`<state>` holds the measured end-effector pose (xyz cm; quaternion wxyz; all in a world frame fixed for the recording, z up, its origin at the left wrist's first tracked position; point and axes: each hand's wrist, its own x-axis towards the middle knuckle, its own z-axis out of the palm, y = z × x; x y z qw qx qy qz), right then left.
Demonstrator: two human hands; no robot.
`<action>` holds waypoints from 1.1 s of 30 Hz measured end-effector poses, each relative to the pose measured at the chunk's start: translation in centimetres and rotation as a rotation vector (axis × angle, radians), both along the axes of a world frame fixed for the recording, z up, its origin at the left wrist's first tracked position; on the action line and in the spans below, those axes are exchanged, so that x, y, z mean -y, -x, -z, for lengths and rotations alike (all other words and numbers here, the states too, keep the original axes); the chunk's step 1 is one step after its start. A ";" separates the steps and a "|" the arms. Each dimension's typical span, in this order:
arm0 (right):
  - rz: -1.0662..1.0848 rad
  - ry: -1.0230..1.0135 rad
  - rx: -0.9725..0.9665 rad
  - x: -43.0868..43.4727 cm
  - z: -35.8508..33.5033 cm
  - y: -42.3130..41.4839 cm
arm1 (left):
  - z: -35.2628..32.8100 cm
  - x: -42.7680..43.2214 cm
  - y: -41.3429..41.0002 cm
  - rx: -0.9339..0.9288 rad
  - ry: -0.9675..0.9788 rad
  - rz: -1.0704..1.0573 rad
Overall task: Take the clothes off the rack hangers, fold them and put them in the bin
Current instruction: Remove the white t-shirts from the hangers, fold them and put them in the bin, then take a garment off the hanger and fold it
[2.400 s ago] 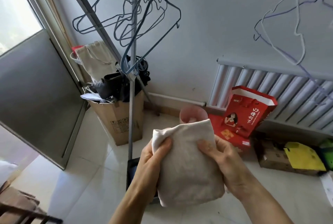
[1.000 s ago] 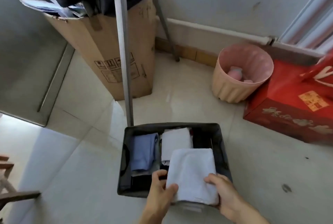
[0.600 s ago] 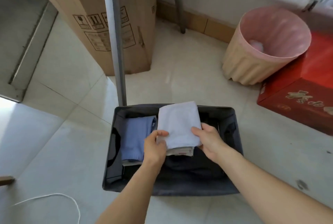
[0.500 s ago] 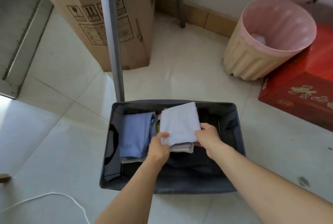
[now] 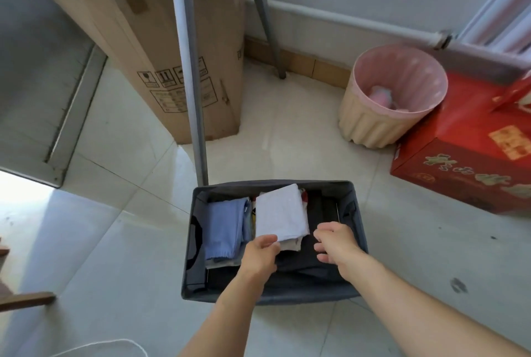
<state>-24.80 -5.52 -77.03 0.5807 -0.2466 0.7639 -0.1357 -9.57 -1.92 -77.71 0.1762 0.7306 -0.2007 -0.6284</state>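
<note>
The white cloth (image 5: pixel 281 214) lies folded in the bin (image 5: pixel 270 297), on top of a small stack in the middle, with a folded blue cloth (image 5: pixel 225 227) just beside it on the left and dark clothes under and to the right. It sits a little askew, its far corner toward the bin's back wall.

The left hand (image 5: pixel 260 253) has its fingertips at the cloth's near left corner, touching or all but touching; the fingers are loosely curled and grip nothing firmly, as far as can be seen. The right hand (image 5: pixel 334 243) hangs apart from the cloth over the dark clothes, half open and empty.

The step in hand looks like the release after placing. To do it well, let the left fingers slide off low and flat, not lifting, so the top fold does not peel back. If the corner catches, a light press with the right palm on the middle of the cloth would keep the fold shut. Squaring it to the blue cloth would leave room on the right for more.

Beyond the bin stand the rack pole (image 5: pixel 191 69), a cardboard box (image 5: pixel 149 40), a pink bucket (image 5: pixel 388 103) and a red box (image 5: pixel 465 155), all on the tiled floor.
</note>
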 end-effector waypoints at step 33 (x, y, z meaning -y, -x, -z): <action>0.313 0.632 0.511 -31.9 -51.5 13.6 | -51.9 -25.7 15.0 -0.547 0.451 0.014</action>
